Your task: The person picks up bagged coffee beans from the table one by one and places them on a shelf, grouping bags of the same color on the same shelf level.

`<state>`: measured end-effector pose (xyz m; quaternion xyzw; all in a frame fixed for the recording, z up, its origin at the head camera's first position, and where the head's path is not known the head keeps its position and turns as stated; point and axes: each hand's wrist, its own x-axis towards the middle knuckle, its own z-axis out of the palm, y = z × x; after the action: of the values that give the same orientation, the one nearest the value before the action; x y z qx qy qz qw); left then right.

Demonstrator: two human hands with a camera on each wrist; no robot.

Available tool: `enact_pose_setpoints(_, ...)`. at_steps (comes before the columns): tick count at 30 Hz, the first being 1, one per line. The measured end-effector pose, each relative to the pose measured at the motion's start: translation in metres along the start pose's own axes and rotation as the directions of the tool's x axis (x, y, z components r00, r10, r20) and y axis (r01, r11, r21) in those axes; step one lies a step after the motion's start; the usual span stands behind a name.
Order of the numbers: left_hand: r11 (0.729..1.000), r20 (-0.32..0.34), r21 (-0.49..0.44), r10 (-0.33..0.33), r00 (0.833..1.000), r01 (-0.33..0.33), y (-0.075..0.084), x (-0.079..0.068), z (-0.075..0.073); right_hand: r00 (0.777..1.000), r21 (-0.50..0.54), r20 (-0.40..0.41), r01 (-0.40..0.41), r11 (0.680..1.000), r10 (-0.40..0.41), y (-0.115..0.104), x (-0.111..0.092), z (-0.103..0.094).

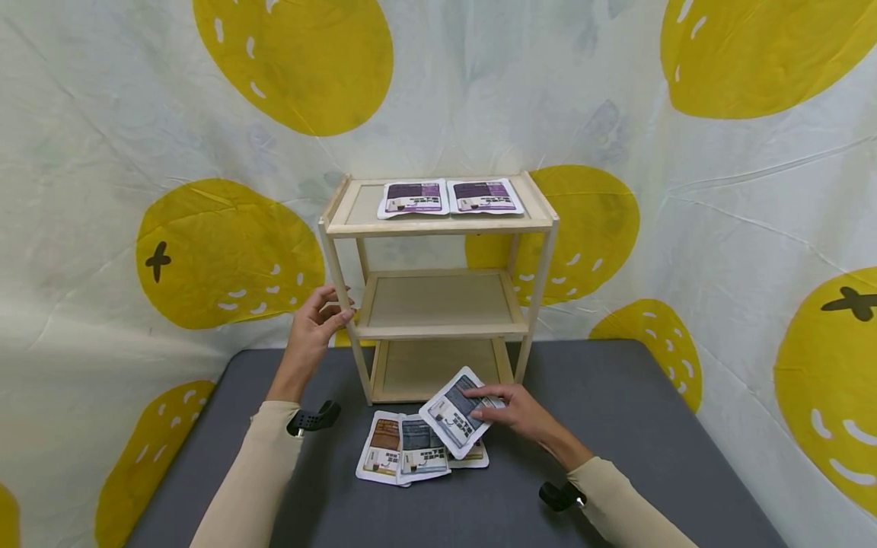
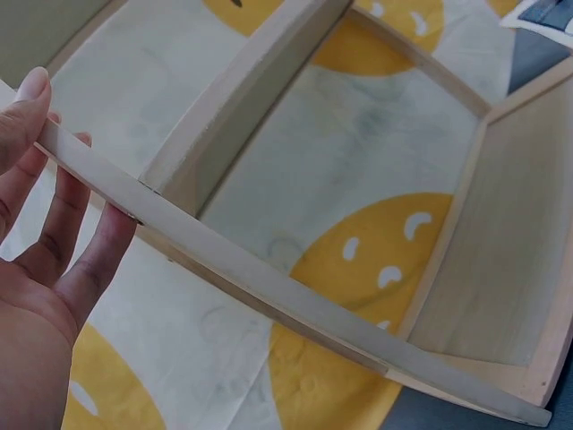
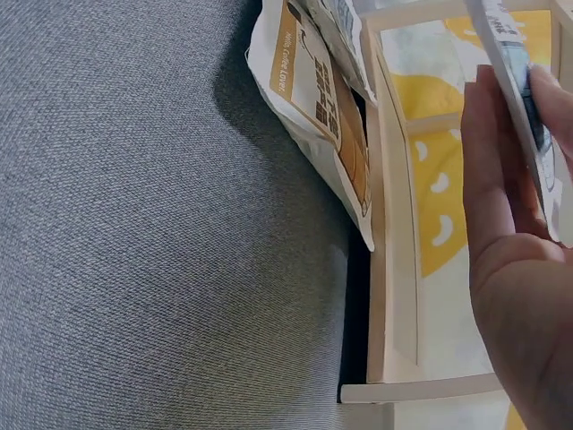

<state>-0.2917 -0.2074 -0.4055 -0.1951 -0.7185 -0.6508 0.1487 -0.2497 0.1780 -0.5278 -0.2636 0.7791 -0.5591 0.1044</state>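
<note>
A three-tier wooden shelf [image 1: 441, 332] stands on the grey surface in the head view. My left hand [image 1: 308, 339] holds its left front post [image 2: 242, 260], thumb on one side and fingers on the other in the left wrist view. With thumb and fingers my right hand [image 1: 527, 418] pinches a tilted blue-grey coffee packet [image 1: 448, 415], raised before the bottom tier. Below it lie overlapping packets: a brown one [image 1: 381, 449], a blue one [image 1: 418, 441] and a partly hidden yellowish one [image 1: 477, 459]. On the top tier two purple packets [image 1: 414, 198] lie side by side.
The middle tier [image 1: 441, 299] and bottom tier [image 1: 438, 365] show bare panels. Grey fabric [image 1: 603, 426] covers the surface around the shelf. Behind hangs a pale curtain [image 1: 452, 91] with big yellow fruit prints. Dark bands [image 1: 315, 418] circle both wrists.
</note>
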Motion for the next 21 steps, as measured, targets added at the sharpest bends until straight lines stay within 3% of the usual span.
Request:
enact_pose_setpoints(7,1.0,-0.003,0.006,-0.008,1.0,0.008,0.0012,-0.0001,0.0005,1.0,0.03,-0.026,0.012,0.999,-0.011,0.0002,0.0012,0.0005)
enact_pose_setpoints(14,1.0,0.006,0.007,0.007,1.0,-0.008,-0.0009,0.0003,-0.0004,0.999,0.089,-0.015,-0.034,0.995,0.035,-0.0015,-0.0011,0.0017)
enact_pose_setpoints(21,1.0,0.007,0.011,0.004,1.0,-0.004,0.0003,-0.0004,-0.0001,1.0,0.111,-0.021,-0.001,0.994,0.003,-0.0002,-0.0004,0.0015)
